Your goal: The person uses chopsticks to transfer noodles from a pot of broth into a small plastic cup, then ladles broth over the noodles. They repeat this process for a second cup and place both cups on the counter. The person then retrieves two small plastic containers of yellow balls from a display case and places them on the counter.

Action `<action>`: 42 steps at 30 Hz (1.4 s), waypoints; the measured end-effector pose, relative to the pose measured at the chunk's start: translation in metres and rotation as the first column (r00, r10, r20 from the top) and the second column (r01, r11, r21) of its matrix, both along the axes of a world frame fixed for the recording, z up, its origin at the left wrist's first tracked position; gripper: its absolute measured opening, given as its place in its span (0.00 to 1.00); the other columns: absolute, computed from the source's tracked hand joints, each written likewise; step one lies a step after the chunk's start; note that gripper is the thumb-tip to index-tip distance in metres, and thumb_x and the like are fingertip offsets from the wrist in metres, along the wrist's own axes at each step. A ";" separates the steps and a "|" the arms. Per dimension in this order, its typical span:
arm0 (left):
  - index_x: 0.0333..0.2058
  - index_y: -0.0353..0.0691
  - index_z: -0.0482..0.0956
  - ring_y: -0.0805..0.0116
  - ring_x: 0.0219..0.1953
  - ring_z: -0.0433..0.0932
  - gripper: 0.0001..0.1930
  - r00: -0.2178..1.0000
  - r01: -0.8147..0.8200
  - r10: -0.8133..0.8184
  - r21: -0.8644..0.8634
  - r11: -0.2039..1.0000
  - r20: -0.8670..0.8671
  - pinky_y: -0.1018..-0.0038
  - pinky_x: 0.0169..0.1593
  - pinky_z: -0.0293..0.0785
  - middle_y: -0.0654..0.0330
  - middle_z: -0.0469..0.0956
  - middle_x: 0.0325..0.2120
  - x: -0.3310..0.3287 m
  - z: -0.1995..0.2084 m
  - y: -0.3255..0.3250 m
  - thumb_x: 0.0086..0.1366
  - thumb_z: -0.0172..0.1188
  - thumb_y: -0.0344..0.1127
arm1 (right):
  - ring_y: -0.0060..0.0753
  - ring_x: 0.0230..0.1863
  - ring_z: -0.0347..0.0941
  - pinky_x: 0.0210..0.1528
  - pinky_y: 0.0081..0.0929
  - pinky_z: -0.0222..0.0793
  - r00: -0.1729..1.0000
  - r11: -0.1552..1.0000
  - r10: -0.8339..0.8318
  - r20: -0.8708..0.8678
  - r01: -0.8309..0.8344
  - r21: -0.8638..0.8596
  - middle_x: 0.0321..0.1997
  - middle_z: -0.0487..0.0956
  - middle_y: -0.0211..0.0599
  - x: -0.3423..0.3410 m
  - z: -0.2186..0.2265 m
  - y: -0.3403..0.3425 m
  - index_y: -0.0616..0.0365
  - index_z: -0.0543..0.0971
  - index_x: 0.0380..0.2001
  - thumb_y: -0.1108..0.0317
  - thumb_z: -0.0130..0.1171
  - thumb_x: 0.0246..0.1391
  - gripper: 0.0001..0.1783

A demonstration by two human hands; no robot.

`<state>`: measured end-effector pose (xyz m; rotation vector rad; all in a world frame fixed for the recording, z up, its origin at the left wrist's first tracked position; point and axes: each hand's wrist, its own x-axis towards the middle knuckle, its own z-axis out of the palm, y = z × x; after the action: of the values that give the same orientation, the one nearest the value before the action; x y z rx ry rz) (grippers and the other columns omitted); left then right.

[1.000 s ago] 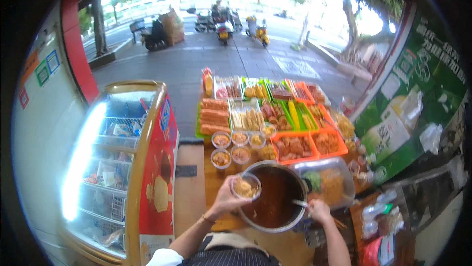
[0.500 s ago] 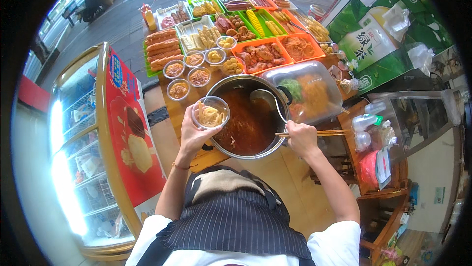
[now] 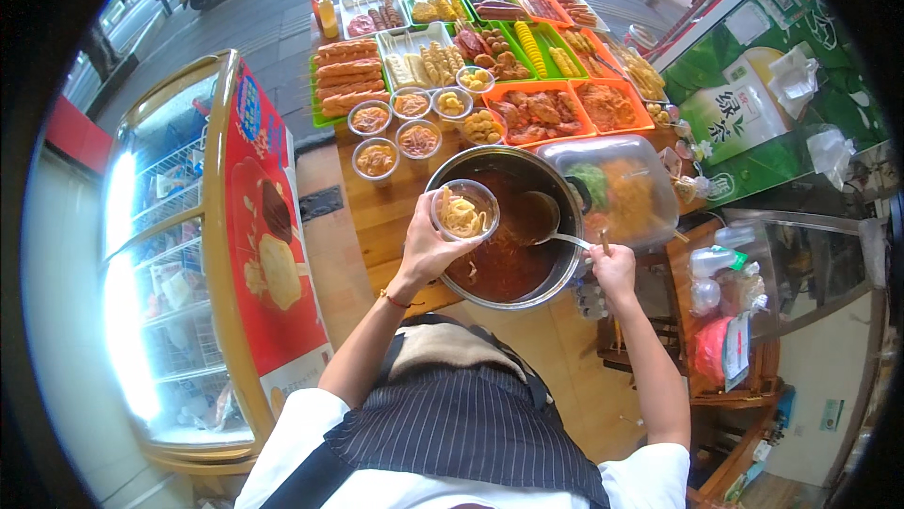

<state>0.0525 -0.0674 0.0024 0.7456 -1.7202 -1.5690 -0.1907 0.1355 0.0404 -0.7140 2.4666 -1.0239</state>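
We've got our left hand [image 3: 427, 247] gripping a round, clear plastic cup [image 3: 495, 221], tangled pale strands [image 3: 463, 216] inside! Our right hand [image 3: 615, 270] clasps a shiny metal ladle [image 3: 571, 241] in reddish broth [image 3: 513, 272].

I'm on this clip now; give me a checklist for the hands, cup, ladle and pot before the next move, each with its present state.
1. Left hand has a grip on the clear cup: ok, fingers around its side.
2. Cup's opening faces up with the pale food inside: ok.
3. Right hand holds the ladle: ok, by the handle's end.
4. Ladle's bowl is inside the pot, in the reddish liquid: ok.
5. Front-left cup of food stands clear of the pot: ok.
6. Pot's base is fully supported: cannot tell, the underside is hidden.
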 end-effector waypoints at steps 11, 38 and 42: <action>0.57 0.33 0.60 0.67 0.56 0.72 0.42 0.998 0.011 -0.010 0.004 1.000 -0.069 0.72 0.61 0.70 0.53 0.70 0.52 -0.018 -0.029 -0.010 0.46 0.76 0.26 | 0.11 0.14 0.55 0.17 0.17 0.48 0.922 0.980 -0.119 0.368 0.169 -0.105 0.13 0.65 0.19 0.019 0.068 0.032 0.67 0.82 0.27 0.69 0.56 0.59 0.12; 0.54 0.37 0.67 0.66 0.53 0.74 0.39 0.986 0.153 -0.154 -0.024 0.988 -0.065 0.70 0.59 0.70 0.55 0.76 0.48 -0.051 -0.004 0.009 0.44 0.78 0.32 | 0.09 0.16 0.56 0.19 0.15 0.49 0.999 0.973 0.020 0.039 -0.011 -0.230 0.14 0.66 0.18 0.087 0.147 0.023 0.65 0.82 0.31 0.69 0.55 0.63 0.11; 0.54 0.36 0.66 0.67 0.53 0.74 0.38 0.980 0.170 -0.170 -0.005 0.985 -0.106 0.70 0.59 0.69 0.55 0.75 0.49 -0.049 -0.004 0.008 0.44 0.77 0.31 | 0.14 0.18 0.65 0.21 0.19 0.59 0.987 0.971 0.068 -0.145 -0.099 -0.217 0.17 0.73 0.25 0.093 0.140 0.021 0.67 0.80 0.32 0.71 0.55 0.63 0.10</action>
<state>0.0040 -0.0593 -0.0016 0.5185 -1.7406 -1.6958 -0.0977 0.1569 0.1799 -0.9804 2.4334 -1.2726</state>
